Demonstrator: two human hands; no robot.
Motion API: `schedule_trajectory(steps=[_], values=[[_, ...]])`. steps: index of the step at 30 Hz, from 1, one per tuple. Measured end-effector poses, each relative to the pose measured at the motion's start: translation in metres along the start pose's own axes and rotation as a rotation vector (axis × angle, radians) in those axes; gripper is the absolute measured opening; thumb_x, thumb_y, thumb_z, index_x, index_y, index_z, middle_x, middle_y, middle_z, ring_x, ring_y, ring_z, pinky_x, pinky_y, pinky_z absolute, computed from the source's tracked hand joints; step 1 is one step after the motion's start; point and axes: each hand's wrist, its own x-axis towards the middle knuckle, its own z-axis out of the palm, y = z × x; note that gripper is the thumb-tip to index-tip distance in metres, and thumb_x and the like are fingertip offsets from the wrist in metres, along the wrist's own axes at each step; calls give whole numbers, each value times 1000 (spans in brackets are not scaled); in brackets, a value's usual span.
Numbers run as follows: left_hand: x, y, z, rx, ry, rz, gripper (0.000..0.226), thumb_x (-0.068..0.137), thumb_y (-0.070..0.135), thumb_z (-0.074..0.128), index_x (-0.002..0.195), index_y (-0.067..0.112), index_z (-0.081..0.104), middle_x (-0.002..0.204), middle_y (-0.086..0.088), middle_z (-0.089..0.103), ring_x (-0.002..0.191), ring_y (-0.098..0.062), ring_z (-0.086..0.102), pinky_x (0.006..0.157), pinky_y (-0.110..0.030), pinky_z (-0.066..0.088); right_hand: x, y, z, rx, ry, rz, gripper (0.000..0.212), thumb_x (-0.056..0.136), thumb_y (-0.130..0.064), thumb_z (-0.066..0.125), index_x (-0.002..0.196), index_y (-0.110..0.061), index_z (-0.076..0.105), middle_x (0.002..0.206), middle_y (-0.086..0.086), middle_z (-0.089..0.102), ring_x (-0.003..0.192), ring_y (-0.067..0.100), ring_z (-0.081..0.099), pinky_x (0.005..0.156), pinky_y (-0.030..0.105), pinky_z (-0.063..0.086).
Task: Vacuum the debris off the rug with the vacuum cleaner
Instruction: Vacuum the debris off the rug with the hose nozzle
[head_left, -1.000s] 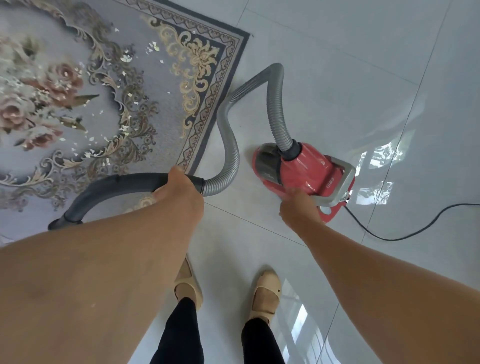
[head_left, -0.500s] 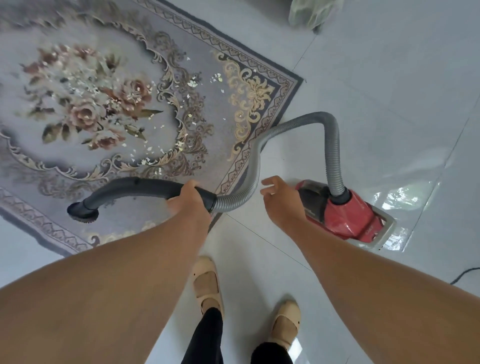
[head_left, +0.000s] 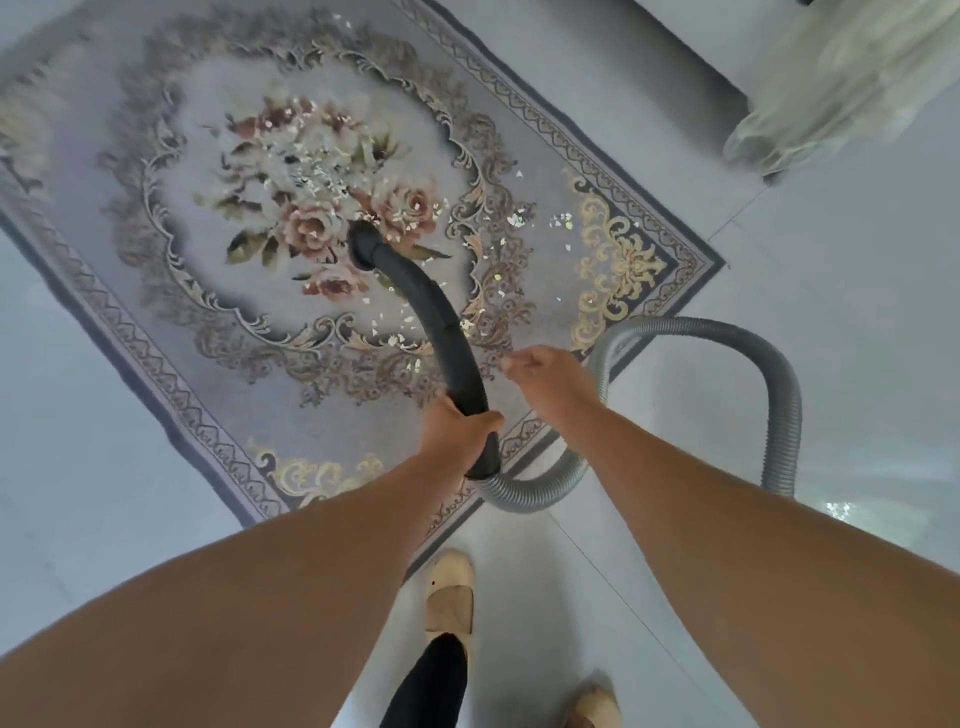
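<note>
A grey floral rug (head_left: 130, 332) lies on the tiled floor, strewn with small pale flakes of debris (head_left: 511, 218) around its flower centre and toward its right corner. My left hand (head_left: 457, 428) grips the lower end of the black curved vacuum wand (head_left: 441, 322). The wand's round nozzle (head_left: 362, 244) sits over the rug's flower pattern. A grey ribbed hose (head_left: 779, 395) loops from the wand out to the right; the vacuum's body is hidden behind my right arm. My right hand (head_left: 545, 366) hovers beside the wand with loosely curled fingers, holding nothing.
Pale glossy floor tiles (head_left: 857, 291) surround the rug. A light green sheer fabric (head_left: 841, 88) hangs down at the top right. My feet in beige slippers (head_left: 449, 592) stand at the rug's near corner.
My left hand swung the wand from lying across the rug's near edge to pointing forward, nozzle now at the flowers. My right hand left the red vacuum body, which dropped out of view.
</note>
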Motion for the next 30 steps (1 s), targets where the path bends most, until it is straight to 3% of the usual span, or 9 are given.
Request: schedule_trajectory(steps=[2, 5, 9, 13, 16, 18, 20, 26, 30], values=[[1, 1, -6, 6, -48, 0, 38, 71, 10, 77, 102, 13, 54, 94, -7, 66, 87, -23, 63, 81, -37, 54, 7, -19, 8, -27, -88, 10, 34, 98, -40, 47, 100, -10, 65, 83, 6, 60, 70, 15, 54, 62, 24, 41], [4, -1, -15, -105, -119, -47, 41, 69, 9, 79, 102, 16, 56, 102, -11, 70, 97, -28, 66, 93, -45, 51, 19, -36, 22, 32, -219, 94, 53, 94, -50, 49, 110, -3, 66, 108, 16, 68, 89, 22, 62, 71, 30, 44], [7, -8, -20, -65, -282, -7, 41, 73, 1, 74, 108, 20, 61, 103, 3, 71, 99, -23, 65, 95, -43, 49, 30, -37, 34, 71, -431, 142, 41, 90, -48, 59, 112, -14, 67, 107, 3, 73, 103, 21, 67, 95, 40, 50], [14, -7, -16, -70, -378, -13, 36, 79, 1, 71, 105, 23, 62, 103, 2, 69, 94, -20, 64, 84, -32, 52, 42, -26, 35, 191, -520, 202, 30, 92, -41, 60, 102, -13, 65, 93, 3, 73, 87, 19, 68, 86, 35, 51], [24, 9, -3, -12, -407, -68, 45, 83, 11, 73, 121, 20, 51, 107, 1, 65, 96, -15, 62, 75, -27, 51, 56, -20, 33, 274, -490, 248, 27, 92, -38, 62, 85, -12, 62, 75, 5, 65, 70, 22, 60, 76, 35, 51], [34, 21, 10, 27, -441, -125, 59, 85, 14, 73, 132, 19, 38, 118, -1, 63, 103, -18, 61, 84, -33, 51, 69, -17, 26, 125, -476, 211, 29, 92, -37, 62, 82, -9, 61, 69, 4, 60, 65, 22, 56, 69, 33, 48], [43, 35, 24, 135, -474, -152, 49, 90, 14, 66, 134, 9, 44, 123, -7, 64, 108, -21, 64, 97, -38, 50, 84, -13, 13, -24, -453, 163, 29, 92, -37, 62, 82, -9, 61, 67, 3, 60, 63, 21, 57, 67, 32, 48], [75, 72, 66, -113, -150, -298, 33, 103, 13, 40, 131, -4, 48, 123, -18, 64, 110, -31, 65, 87, -37, 54, 140, 6, -41, -44, -279, 197, 33, 93, -37, 60, 102, -5, 62, 75, 4, 61, 63, 17, 60, 72, 34, 49], [83, 90, 89, -154, -184, -208, 37, 104, 14, 38, 140, 7, 45, 130, -14, 60, 115, -31, 61, 98, -39, 50, 165, 26, -60, -187, -182, 189, 44, 91, -46, 58, 108, -5, 61, 89, 11, 69, 75, 26, 65, 72, 37, 52]])
